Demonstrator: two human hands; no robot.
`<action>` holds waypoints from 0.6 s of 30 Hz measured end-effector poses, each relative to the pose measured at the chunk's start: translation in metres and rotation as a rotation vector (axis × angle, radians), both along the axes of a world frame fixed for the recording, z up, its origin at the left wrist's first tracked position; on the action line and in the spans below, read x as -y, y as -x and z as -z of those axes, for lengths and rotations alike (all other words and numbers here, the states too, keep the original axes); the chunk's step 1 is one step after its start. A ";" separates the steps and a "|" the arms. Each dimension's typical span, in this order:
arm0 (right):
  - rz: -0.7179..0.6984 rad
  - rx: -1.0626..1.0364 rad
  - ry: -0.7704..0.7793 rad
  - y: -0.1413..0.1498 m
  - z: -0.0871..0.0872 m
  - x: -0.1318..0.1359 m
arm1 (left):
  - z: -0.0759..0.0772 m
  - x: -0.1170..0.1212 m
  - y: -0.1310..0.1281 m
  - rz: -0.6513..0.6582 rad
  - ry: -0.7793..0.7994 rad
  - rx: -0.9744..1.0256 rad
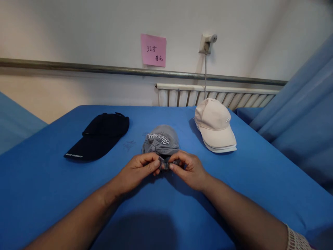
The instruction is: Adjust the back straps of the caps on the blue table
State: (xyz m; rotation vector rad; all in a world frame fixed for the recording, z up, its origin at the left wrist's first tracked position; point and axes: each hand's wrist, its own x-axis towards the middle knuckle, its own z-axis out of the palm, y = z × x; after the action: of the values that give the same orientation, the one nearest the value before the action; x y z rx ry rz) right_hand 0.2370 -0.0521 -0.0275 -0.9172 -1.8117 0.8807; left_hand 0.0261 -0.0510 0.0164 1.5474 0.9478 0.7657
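Note:
A grey baseball cap (pixel 163 133) with white lettering lies in the middle of the blue-covered table, its back strap turned toward me. My left hand (pixel 142 168) pinches the left part of the strap (pixel 164 166) between thumb and finger. From the other side, my right hand (pixel 189 169) grips the strap's right part the same way. A small buckle seems to sit between my fingertips, though its details are too small to make out. The brim of this cap is hidden from view.
To the left lies a black cap (pixel 104 133) with a long brim. Stacked cream caps (pixel 214 119) rest at the right on the blue table cover (pixel 145 215). Behind are a metal rail (pixel 109 68), a radiator (pixel 187 97), a pink note (pixel 153 50) and a blue curtain (pixel 301 93).

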 end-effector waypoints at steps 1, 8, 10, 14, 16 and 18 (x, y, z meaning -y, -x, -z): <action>0.003 -0.004 -0.004 0.000 0.000 0.000 | 0.001 -0.001 0.000 -0.014 0.000 0.012; -0.031 -0.043 -0.085 -0.001 -0.001 -0.001 | 0.003 0.000 -0.002 -0.073 0.028 0.064; -0.031 -0.040 -0.075 -0.001 -0.001 -0.002 | 0.001 0.001 -0.002 -0.087 0.074 0.108; -0.019 -0.058 -0.008 -0.001 0.000 -0.003 | -0.002 0.001 -0.002 -0.082 0.108 0.156; -0.025 -0.072 0.029 -0.001 0.001 -0.003 | -0.001 0.001 -0.002 -0.072 0.084 0.129; -0.037 -0.083 0.062 0.000 0.002 -0.003 | -0.001 0.000 -0.003 -0.073 0.079 0.107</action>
State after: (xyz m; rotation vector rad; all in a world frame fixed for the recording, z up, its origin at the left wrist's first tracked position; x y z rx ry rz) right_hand 0.2373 -0.0491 -0.0295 -0.8756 -1.7440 0.9892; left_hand 0.0289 -0.0508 0.0170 1.3959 0.9485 0.8439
